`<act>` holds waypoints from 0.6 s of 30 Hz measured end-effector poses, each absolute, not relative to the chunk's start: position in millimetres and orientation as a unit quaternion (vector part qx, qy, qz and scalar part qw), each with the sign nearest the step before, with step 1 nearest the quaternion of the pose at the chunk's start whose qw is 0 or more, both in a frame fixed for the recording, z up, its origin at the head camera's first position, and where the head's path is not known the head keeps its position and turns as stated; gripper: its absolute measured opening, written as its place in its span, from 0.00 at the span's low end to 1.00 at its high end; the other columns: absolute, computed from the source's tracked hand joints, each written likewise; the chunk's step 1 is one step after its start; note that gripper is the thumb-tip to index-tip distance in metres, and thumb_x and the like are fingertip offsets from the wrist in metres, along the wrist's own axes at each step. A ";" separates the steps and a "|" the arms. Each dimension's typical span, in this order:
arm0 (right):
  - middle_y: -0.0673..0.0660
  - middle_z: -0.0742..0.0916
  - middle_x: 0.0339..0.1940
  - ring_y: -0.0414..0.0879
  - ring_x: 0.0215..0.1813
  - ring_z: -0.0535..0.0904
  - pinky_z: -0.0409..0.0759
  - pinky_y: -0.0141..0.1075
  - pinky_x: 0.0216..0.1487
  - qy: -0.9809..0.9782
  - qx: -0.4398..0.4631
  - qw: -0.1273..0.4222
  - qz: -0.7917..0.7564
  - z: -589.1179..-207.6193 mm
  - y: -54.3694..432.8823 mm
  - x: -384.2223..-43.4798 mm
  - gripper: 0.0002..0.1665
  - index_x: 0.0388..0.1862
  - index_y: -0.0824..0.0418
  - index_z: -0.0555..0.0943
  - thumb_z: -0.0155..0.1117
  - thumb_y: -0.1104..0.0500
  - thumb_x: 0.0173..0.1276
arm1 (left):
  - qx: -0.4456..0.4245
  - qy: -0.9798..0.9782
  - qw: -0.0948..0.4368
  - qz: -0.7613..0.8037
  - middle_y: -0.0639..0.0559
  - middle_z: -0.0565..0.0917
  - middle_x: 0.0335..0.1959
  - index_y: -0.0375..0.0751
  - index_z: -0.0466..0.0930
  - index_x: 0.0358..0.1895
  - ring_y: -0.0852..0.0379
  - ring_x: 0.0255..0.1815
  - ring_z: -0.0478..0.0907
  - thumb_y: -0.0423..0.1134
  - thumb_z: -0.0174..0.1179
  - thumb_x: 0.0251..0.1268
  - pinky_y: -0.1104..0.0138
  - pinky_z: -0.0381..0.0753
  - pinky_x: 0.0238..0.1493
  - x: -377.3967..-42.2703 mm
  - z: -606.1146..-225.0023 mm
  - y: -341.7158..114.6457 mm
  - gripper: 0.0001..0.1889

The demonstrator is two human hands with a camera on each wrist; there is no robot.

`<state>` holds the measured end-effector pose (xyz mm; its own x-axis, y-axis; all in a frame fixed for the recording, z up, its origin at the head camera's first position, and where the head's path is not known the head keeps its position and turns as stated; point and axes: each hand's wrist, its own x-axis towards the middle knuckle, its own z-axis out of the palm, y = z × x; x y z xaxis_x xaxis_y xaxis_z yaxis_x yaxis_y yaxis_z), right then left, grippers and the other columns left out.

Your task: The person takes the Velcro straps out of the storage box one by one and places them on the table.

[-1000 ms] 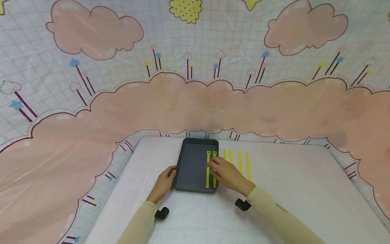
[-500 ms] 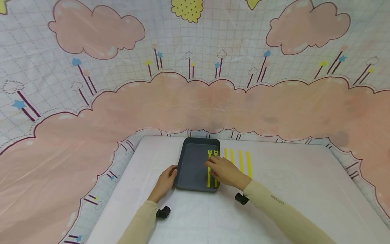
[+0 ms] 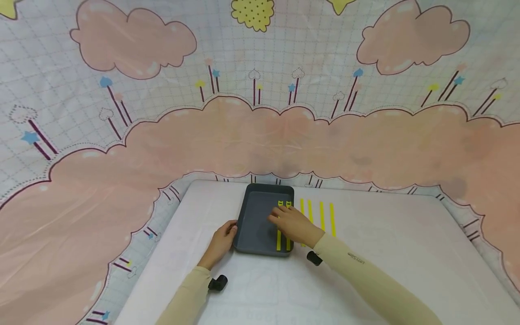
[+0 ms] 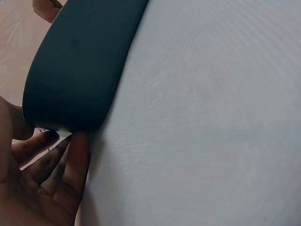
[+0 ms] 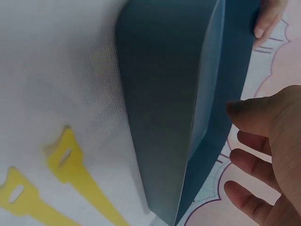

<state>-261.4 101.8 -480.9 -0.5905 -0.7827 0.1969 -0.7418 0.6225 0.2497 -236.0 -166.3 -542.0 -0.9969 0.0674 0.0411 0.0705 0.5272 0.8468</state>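
Note:
A dark grey rectangular tray (image 3: 257, 234) lies on the white table. My left hand (image 3: 221, 241) grips its left rim; in the left wrist view, the fingers (image 4: 77, 160) press against the tray's side. Over the tray's right half hovers my right hand (image 3: 296, 225), its fingers loosely bent with nothing between them. Two yellow strap-like cable ties (image 3: 278, 241) lie side by side in the tray beneath it, partly hidden by the hand. To the tray's right, several more yellow ties (image 3: 332, 220) lie in a row; the right wrist view shows the slotted head of one tie (image 5: 69, 162).
The white tabletop (image 3: 386, 239) stretches out to the right and in front of the tray. Behind the table hangs a patterned cloth (image 3: 308, 140) with pink clouds. A small black device (image 3: 218, 283) sits at my left wrist, another (image 3: 314, 258) at the right.
My right hand has shifted a little to the left over the tray, its forearm following. The left hand stays at the rim, and the ties in the tray lie as before.

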 end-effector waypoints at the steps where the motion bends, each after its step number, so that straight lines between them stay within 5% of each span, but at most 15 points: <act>1: 0.50 0.81 0.50 0.45 0.51 0.80 0.82 0.40 0.47 -0.888 0.430 0.144 -0.074 -481.7 100.7 -262.6 0.19 0.56 0.50 0.76 0.67 0.57 0.67 | -0.040 -0.873 0.001 -0.485 0.37 0.80 0.60 0.36 0.73 0.65 0.39 0.64 0.76 0.39 0.49 0.78 0.47 0.74 0.64 -236.0 -541.8 -165.9 0.19; 18: 0.52 0.81 0.60 0.49 0.61 0.78 0.82 0.44 0.55 -0.895 0.412 0.093 -0.142 -492.5 89.0 -277.8 0.19 0.61 0.47 0.76 0.60 0.57 0.73 | -0.039 -0.876 0.000 -0.480 0.37 0.81 0.59 0.36 0.73 0.64 0.39 0.63 0.77 0.40 0.48 0.78 0.47 0.74 0.63 -235.9 -541.2 -163.8 0.19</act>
